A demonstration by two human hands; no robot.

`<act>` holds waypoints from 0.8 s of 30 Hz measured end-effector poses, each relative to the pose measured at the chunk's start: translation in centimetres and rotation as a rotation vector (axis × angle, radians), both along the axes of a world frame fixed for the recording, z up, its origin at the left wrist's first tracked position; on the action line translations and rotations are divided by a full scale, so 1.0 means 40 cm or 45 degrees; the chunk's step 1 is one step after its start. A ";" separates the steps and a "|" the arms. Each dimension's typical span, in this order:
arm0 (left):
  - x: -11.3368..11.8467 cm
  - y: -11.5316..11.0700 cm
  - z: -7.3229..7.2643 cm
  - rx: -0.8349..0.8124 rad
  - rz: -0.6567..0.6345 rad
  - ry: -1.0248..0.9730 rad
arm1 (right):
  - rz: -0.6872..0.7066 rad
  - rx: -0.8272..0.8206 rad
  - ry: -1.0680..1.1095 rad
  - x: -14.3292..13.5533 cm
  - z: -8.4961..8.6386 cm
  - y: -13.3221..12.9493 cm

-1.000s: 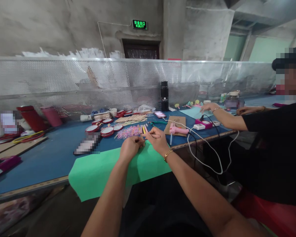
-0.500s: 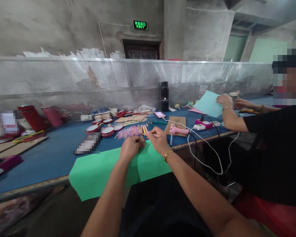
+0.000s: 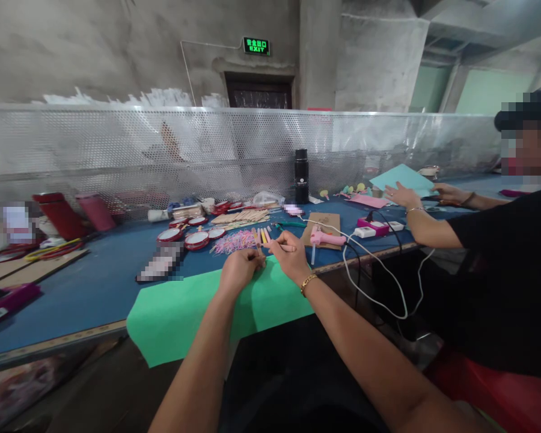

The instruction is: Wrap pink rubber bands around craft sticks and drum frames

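Observation:
A green sheet (image 3: pixel 184 313) drapes over the table's front edge toward my lap, beneath both hands. My left hand (image 3: pixel 238 269) is closed in a pinch over its upper part; what the fingertips grip is too small to tell. Close beside it, my right hand (image 3: pixel 293 258), with a gold bracelet at the wrist, is closed too. A pale pink stick-like shape shows at its fingers, but I cannot make out what it is. Just beyond the fingertips lie several coloured pen-like sticks (image 3: pixel 264 234) and a heap of pastel paper shreds (image 3: pixel 237 242).
Small red-rimmed drums (image 3: pixel 196 241), wooden sticks (image 3: pixel 241 217) and a black bottle (image 3: pixel 302 176) stand beyond. To the right lie a pink glue gun (image 3: pixel 327 237) on cardboard, white cables and a power strip (image 3: pixel 373 227). A co-worker (image 3: pixel 500 252) handles a light blue sheet (image 3: pixel 403 175).
My hands and the green sheet look almost unmoved. At the right, the co-worker's light blue sheet has shifted to the right and lies flatter, and that person's hands have moved with it.

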State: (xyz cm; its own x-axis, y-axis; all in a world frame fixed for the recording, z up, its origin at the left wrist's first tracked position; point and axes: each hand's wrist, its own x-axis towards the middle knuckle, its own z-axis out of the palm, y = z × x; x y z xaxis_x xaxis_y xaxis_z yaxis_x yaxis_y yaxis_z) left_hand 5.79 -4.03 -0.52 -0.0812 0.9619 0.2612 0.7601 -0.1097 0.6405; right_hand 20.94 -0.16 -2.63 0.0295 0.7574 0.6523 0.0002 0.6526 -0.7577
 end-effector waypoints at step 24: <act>0.002 -0.002 0.003 -0.016 0.016 -0.007 | 0.030 -0.021 0.024 0.000 0.003 -0.008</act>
